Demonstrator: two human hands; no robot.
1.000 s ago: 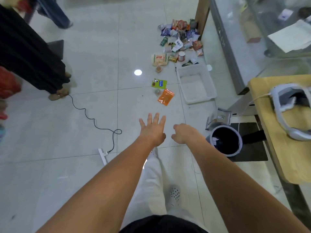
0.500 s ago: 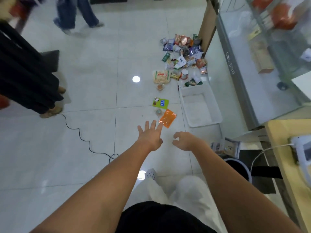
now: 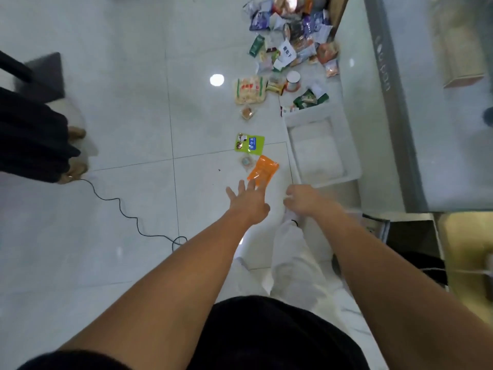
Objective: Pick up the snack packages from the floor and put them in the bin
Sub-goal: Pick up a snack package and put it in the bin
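An orange snack packet lies flat on the white tiled floor. My left hand is stretched out with fingers spread, its fingertips over the packet's near edge; whether they touch it I cannot tell. My right hand hangs beside it with fingers loosely curled and nothing in it. Beyond the orange packet lie a small round clear-wrapped snack, a green packet and a large pale yellow packet. A heap of several more snack packages fills the far floor. A white rectangular bin sits right of the orange packet.
A black cable snakes across the floor at left. Another person's dark skirt and shoes stand at the left edge. A glass-fronted cabinet runs along the right, with a wooden table corner lower right. My white trousers and shoe are below my hands.
I have moved forward toward the packages, which now lie closer. My left hand has travelled from short of the orange packet to over its near edge. The round black bin has left the view.
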